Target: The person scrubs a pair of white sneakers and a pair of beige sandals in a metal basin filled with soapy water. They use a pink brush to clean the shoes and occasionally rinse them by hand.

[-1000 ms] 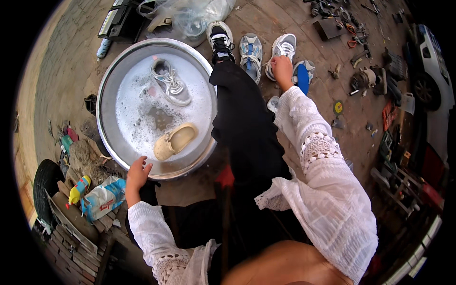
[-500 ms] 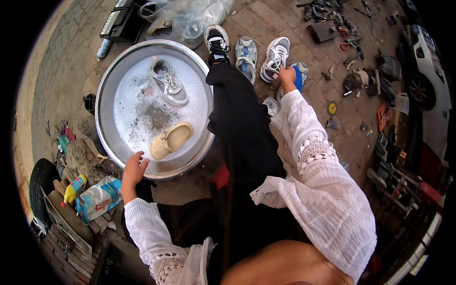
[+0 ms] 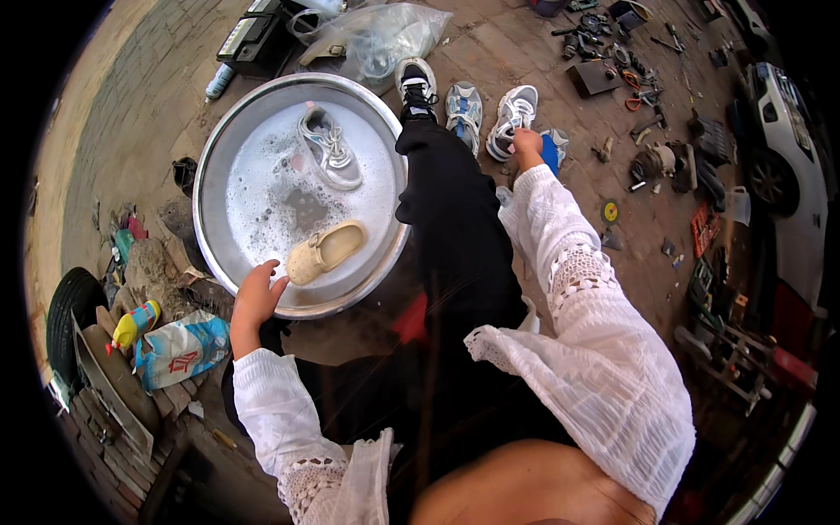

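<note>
My right hand (image 3: pixel 527 147) is closed at the near end of a white-and-grey sneaker (image 3: pixel 516 109) on the ground. Just right of that hand a blue object (image 3: pixel 549 154) lies against another grey shoe (image 3: pixel 561 142), partly hidden. My left hand (image 3: pixel 255 302) reaches over the near-left rim of a metal basin (image 3: pixel 204 232), fingers apart and empty. Its fingertips are close beside a beige clog (image 3: pixel 325 254) in the sudsy water. Farther back in the basin lies a wet grey-white sneaker (image 3: pixel 331 150).
A blue-grey shoe (image 3: pixel 464 112) stands beside my shod foot (image 3: pixel 416 87). Behind the basin are a clear plastic bag (image 3: pixel 394 39) and a black battery (image 3: pixel 260 44). A yellow bottle (image 3: pixel 134 325), a blue-white bag (image 3: pixel 184 350) and a tire (image 3: pixel 74 319) lie left. Tools and parts (image 3: pixel 617 61) are scattered right.
The view has shifted slightly, so the scene sits lower and farther right. My left hand has moved nearer the clog. My right hand remains at the sneaker.
</note>
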Demonstrator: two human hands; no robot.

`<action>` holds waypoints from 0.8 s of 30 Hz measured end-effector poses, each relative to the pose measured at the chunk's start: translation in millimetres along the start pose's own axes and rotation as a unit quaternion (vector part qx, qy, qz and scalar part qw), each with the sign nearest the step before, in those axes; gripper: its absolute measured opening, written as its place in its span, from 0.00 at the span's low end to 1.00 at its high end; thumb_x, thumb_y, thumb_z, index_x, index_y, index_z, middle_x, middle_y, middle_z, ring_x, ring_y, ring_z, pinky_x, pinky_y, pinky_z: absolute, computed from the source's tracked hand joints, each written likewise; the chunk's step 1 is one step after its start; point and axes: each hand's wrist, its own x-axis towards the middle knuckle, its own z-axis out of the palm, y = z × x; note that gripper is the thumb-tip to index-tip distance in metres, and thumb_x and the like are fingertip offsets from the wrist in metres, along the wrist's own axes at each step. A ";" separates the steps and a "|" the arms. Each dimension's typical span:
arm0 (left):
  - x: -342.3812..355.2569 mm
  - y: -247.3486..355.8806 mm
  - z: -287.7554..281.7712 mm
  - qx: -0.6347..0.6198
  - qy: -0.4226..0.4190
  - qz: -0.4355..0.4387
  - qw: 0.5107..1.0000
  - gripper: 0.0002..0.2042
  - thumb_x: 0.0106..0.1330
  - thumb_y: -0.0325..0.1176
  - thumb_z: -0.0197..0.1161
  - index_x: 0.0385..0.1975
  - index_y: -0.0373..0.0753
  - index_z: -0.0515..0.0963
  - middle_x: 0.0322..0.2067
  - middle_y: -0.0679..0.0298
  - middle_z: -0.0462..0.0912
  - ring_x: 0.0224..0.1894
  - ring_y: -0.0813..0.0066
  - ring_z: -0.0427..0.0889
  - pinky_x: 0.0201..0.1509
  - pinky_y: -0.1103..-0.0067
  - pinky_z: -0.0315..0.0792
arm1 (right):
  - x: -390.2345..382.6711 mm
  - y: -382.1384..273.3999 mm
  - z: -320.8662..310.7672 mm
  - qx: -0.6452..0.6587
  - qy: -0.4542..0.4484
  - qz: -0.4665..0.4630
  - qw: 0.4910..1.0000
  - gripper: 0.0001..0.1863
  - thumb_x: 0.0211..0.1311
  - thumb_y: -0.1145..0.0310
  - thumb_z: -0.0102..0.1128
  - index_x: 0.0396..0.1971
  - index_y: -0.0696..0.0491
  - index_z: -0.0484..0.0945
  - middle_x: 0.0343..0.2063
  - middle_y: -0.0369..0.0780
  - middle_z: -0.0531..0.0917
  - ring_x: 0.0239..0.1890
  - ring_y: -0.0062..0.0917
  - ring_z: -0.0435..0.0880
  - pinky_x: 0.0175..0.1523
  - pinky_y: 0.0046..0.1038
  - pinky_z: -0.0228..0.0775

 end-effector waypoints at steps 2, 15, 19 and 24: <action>-2.4 -1.8 1.8 -0.003 -0.018 -0.014 1.000 0.21 0.60 0.37 0.61 0.52 0.36 0.71 0.45 0.52 0.77 0.48 0.57 0.76 0.51 0.69 0.70 | 9.8 10.3 7.0 -0.011 0.015 0.043 0.999 0.14 0.52 0.61 0.58 0.32 0.54 0.84 0.33 0.43 0.84 0.35 0.35 0.84 0.39 0.34 0.74; 12.8 -26.7 13.1 0.022 -0.061 -0.055 0.996 0.20 0.59 0.35 0.61 0.50 0.36 0.72 0.43 0.52 0.77 0.47 0.55 0.76 0.50 0.68 0.70 | 0.3 -42.9 5.5 0.124 0.000 0.157 0.980 0.15 0.50 0.65 0.68 0.33 0.60 0.80 0.29 0.39 0.82 0.23 0.26 0.77 0.24 0.29 0.71; 20.0 -13.7 9.7 0.013 -0.040 -0.033 0.999 0.19 0.59 0.34 0.60 0.50 0.36 0.71 0.43 0.52 0.77 0.47 0.53 0.75 0.50 0.67 0.69 | 32.9 -43.2 14.2 0.244 -0.036 0.037 0.968 0.09 0.53 0.68 0.65 0.30 0.58 0.81 0.26 0.36 0.82 0.21 0.18 0.73 0.25 0.21 0.62; 15.8 -6.3 4.8 0.018 -0.050 -0.032 0.998 0.19 0.59 0.34 0.60 0.50 0.36 0.71 0.44 0.51 0.77 0.48 0.51 0.74 0.50 0.67 0.69 | 35.4 -89.0 -0.5 0.297 -0.185 0.017 0.937 0.06 0.54 0.71 0.62 0.31 0.56 0.82 0.27 0.35 0.83 0.28 0.14 0.77 0.34 0.19 0.68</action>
